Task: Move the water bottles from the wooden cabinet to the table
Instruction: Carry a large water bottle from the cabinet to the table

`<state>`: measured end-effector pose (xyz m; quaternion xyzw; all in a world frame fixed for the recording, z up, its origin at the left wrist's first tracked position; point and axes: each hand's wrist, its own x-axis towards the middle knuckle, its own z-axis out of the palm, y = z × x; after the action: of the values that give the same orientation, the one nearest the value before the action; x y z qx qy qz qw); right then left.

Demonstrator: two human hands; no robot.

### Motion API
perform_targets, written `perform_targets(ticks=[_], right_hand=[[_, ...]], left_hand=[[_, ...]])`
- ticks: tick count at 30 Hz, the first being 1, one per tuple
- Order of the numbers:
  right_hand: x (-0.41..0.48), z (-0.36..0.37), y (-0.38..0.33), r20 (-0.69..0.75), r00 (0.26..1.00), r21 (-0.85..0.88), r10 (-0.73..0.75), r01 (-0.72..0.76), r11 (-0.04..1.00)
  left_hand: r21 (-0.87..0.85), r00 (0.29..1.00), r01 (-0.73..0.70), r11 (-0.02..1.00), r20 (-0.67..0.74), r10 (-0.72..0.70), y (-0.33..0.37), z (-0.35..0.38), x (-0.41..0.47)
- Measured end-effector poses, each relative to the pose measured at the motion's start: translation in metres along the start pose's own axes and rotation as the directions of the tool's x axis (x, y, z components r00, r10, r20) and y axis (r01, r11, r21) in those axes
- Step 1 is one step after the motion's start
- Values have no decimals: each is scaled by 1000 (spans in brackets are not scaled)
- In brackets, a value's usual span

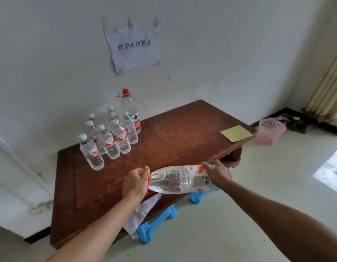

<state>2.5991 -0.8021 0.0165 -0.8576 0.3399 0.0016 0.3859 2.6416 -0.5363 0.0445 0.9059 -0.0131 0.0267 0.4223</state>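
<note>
A large clear water bottle (178,179) lies sideways in the air over the front edge of the dark wooden table (164,140). My left hand (135,183) grips its neck end, where a red carry strap shows. My right hand (215,173) holds its base end by the label. On the table's back left stand several small water bottles (107,137) with white caps. A tall bottle with a red cap (130,110) stands behind them against the wall.
A yellow paper (236,132) lies on the table's right corner. Blue plastic stools (156,220) and a white bag sit under the table's front edge. A pink mesh basket (270,130) stands on the floor at the right. A paper sign (134,48) hangs on the wall.
</note>
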Motion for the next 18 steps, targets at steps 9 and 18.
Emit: perform_targets(ticks=[9,18], right_hand=[[145,20,-80,29,1000,-61,9,-7,998],[338,81,-168,232,971,-76,-66,85,993]], left_hand=[[6,1000,-11,1000,26,11,30,20,168],[39,991,107,993,-88,-104,36,58,315]])
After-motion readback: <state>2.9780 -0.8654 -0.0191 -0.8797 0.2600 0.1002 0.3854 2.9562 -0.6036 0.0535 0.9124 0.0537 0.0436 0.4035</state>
